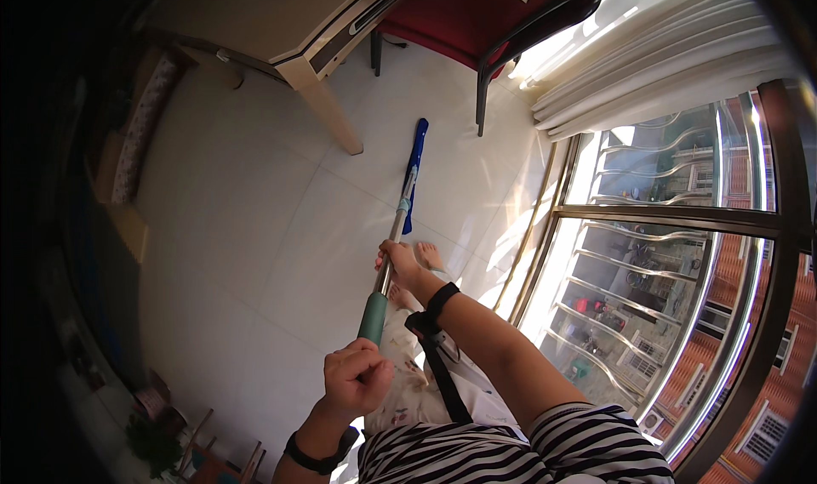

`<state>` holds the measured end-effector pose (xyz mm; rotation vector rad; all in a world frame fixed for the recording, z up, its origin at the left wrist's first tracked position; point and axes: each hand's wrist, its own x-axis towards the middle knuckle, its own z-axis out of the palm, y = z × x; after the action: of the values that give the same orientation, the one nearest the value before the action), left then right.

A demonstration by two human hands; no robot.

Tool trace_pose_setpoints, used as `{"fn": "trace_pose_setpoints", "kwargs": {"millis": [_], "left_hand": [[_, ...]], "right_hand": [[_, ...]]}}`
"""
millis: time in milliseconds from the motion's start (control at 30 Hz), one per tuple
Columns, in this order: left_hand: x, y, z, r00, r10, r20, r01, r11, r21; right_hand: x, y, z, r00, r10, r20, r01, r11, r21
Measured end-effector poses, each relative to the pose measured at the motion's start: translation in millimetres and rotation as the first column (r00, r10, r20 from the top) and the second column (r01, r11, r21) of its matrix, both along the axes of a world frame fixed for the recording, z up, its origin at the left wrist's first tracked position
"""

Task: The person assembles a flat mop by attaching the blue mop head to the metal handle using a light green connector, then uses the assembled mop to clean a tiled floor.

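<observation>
A flat mop with a metal pole and a green grip stretches away from me across the floor. Its long blue head lies on the tiles, turned nearly in line with the pole. My left hand is closed at the top end of the green grip, thumb folded over. Farther down, my right hand wraps round the bare metal pole just below the grip. Both wrists wear black bands. My bare feet stand beside the pole, partly hidden by my right hand and arm.
A wooden table has one leg left of the mop head. Beyond stands a red chair with black legs. Along the right run a white curtain and a framed window with metal bars. A plant is at the lower left.
</observation>
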<state>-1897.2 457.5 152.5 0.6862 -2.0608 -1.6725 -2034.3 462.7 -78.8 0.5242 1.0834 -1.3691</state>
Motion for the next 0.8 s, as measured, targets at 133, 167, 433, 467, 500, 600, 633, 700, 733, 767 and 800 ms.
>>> {"fn": "trace_pose_setpoints", "kwargs": {"millis": [133, 167, 433, 467, 500, 600, 633, 700, 733, 767, 800], "left_hand": [[-28, -43, -11, 0.985, -0.145, -0.09, 0.133, 0.983, -0.127], [-42, -54, -15, 0.986, -0.138, -0.094, 0.126, 0.984, -0.126], [-93, -150, -46, 0.989, 0.014, 0.146, -0.024, 0.997, 0.067], [-98, -155, -43, 0.99, 0.094, 0.108, -0.099, 0.994, 0.044], [-98, -160, -42, 0.988, 0.1, 0.121, -0.107, 0.993, 0.053], [-87, -169, -37, 0.995, 0.087, -0.055, -0.091, 0.993, -0.079], [-83, -168, -33, 0.993, 0.113, -0.03, -0.115, 0.991, -0.067], [-85, -167, -38, 0.989, 0.145, -0.007, -0.145, 0.988, -0.05], [-85, -166, -45, 0.987, 0.158, -0.002, -0.158, 0.987, -0.028], [-87, -167, -48, 0.985, 0.174, 0.007, -0.174, 0.985, -0.014], [-90, -171, -53, 0.989, 0.148, 0.009, -0.147, 0.989, -0.02]], "right_hand": [[-23, -33, 5, 0.974, -0.186, 0.131, 0.191, 0.981, -0.03], [-38, -41, -3, 0.975, -0.18, 0.127, 0.185, 0.982, -0.029], [-115, -113, -40, 0.912, -0.365, 0.186, 0.39, 0.913, -0.118], [-118, -117, -38, 0.915, -0.353, 0.195, 0.381, 0.916, -0.127], [-116, -122, -34, 0.917, -0.337, 0.215, 0.37, 0.919, -0.138], [-111, -132, -14, 0.925, -0.308, 0.225, 0.336, 0.937, -0.1], [-110, -135, -8, 0.933, -0.288, 0.216, 0.309, 0.948, -0.07], [-114, -135, -13, 0.928, -0.299, 0.224, 0.315, 0.948, -0.037], [-117, -136, -16, 0.914, -0.339, 0.222, 0.35, 0.936, -0.013], [-117, -137, -20, 0.9, -0.374, 0.225, 0.382, 0.924, 0.006], [-120, -141, -26, 0.89, -0.403, 0.215, 0.405, 0.914, 0.038]]}}
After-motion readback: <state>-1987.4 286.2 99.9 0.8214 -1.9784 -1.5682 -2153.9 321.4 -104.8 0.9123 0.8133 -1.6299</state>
